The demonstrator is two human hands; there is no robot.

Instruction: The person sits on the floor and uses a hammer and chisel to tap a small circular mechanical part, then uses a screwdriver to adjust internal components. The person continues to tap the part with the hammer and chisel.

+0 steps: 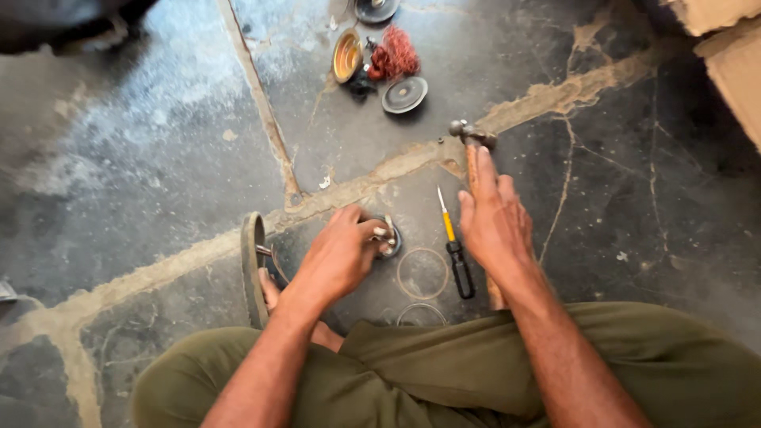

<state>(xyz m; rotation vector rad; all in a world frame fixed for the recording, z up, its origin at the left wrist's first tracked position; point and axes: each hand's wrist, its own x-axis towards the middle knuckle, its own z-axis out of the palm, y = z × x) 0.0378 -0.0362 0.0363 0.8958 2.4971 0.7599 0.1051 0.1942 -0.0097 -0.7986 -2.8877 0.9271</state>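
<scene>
Your left hand has its fingers curled over a small round metal part on the floor, gripping it from above; a short metal stub sticks out between your fingertips. Your right hand lies flat with fingers stretched and together, palm down on the wooden handle of a hammer. The fingers are not closed around the handle. The hammer's metal head points away from you, past your fingertips, and the handle runs back under your palm toward your knee.

Between your hands lies a screwdriver with a yellow and black handle, its tip pointing away from you. Just beside it, nearer you, are two thin wire rings flat on the floor.

Your left foot wears a sandal, just left of your left hand. Your legs are in olive trousers.

Farther off, at the top, sit a brass-coloured dish, a red tuft of wire and a dark round disc, close together. The floor is dark cracked concrete.
</scene>
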